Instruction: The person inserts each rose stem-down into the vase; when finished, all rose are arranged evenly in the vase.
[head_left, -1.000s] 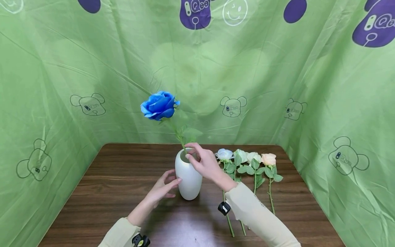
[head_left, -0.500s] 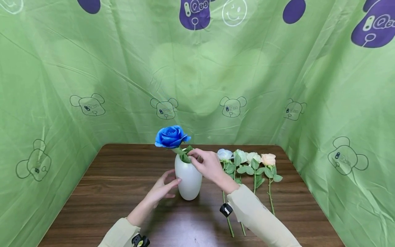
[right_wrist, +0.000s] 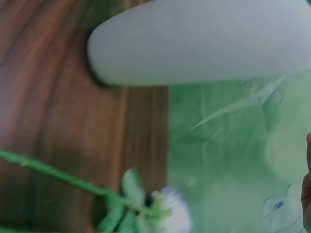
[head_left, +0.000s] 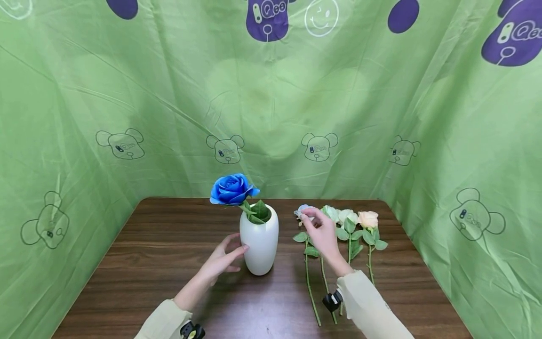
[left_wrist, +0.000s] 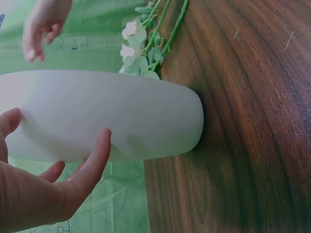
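Head view: compared with half a second ago, the right hand (head_left: 323, 235) is no longer lingering at the rim of the smooth white ceramic-looking vase (head_left: 259, 247) and is now hovering over the pale blue-white rose (head_left: 302, 210); its thumb and index finger are forming a narrow gap and appear to be holding nothing. Consequently, the large bright-blue rose with layered petals (head_left: 233, 189) is standing without finger support, which suggests that its insertion is complete. Its bloom is leaning left above the vase mouth, its green leaves (head_left: 260, 212) are filling part of the opening, and the vase wall is hiding its lower stem. No other flower is showing in the vase, which is standing upright on the dark wood-grain counter (head_left: 169, 226). The left hand (head_left: 218, 261) is spreading wide beside it, thumb touching the wall. Two whitish roses (head_left: 347, 216) and a peach rose (head_left: 368, 219) are lying further right.
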A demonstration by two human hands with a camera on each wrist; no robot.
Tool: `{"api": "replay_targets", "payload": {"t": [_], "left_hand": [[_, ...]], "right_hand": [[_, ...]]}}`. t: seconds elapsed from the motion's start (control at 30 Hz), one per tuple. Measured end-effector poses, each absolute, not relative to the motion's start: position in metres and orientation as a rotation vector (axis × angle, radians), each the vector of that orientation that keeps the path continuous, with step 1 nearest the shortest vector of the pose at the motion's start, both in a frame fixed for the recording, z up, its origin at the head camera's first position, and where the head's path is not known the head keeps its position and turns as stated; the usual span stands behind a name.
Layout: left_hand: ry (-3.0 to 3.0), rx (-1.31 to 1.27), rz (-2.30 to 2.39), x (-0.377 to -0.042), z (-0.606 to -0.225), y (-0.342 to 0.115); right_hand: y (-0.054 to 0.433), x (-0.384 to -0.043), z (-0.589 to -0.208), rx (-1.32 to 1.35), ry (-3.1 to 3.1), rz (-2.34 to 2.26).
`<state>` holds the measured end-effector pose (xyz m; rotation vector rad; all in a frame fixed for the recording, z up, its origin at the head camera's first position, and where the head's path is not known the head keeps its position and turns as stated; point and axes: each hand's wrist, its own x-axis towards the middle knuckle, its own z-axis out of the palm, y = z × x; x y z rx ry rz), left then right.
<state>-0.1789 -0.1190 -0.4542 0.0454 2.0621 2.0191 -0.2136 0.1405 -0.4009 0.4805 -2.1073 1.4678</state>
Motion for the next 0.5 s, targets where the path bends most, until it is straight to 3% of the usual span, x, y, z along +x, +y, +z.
{"api": "replay_targets", "payload": {"t": [0.5], "left_hand": [[2.07,0.047,2.021,-0.181,-0.459,-0.12]], "right_hand": [[0.182,-0.225,-0.516,0.015,-2.644,1.444]]}}
